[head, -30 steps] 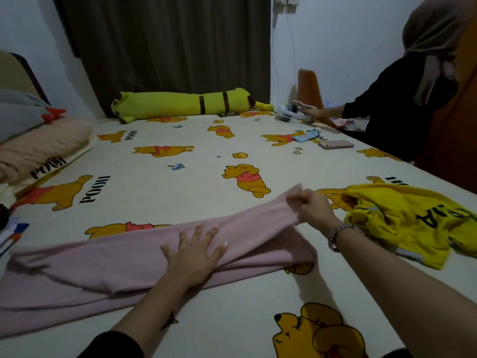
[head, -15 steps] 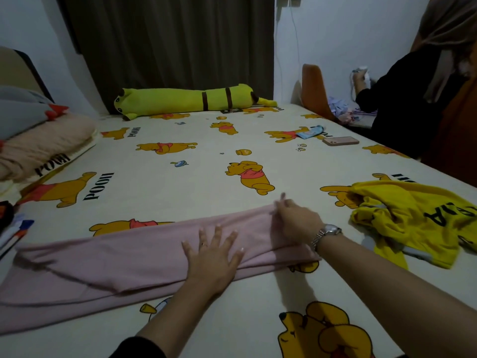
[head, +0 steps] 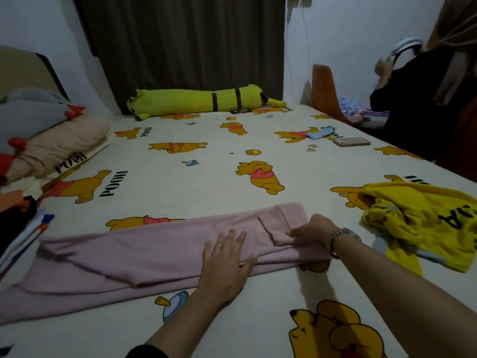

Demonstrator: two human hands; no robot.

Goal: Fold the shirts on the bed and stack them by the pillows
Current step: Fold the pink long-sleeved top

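Note:
A pink shirt (head: 144, 257) lies folded into a long strip across the near part of the bed (head: 206, 182). My left hand (head: 227, 257) presses flat on the strip's middle, fingers straight. At the strip's right end my right hand (head: 312, 232) pinches a folded-over flap of the pink cloth. A crumpled yellow shirt (head: 423, 223) with black letters lies to the right of that hand, apart from it. Pillows (head: 51, 148) are piled at the left edge of the bed. A stack of folded clothes (head: 18, 223) sits at the near left edge.
A long yellow plush bolster (head: 201, 100) lies along the far edge by the curtain. A phone (head: 351, 142) and a small blue cloth (head: 320, 132) rest at the far right. Another person (head: 423, 99) stands at the right side, beside an orange chair (head: 325, 91).
My right hand has carried the pink shirt's right end down and leftward, laying a flap over the strip. My left hand stays pressed on the middle. The other person raised both hands from the bed.

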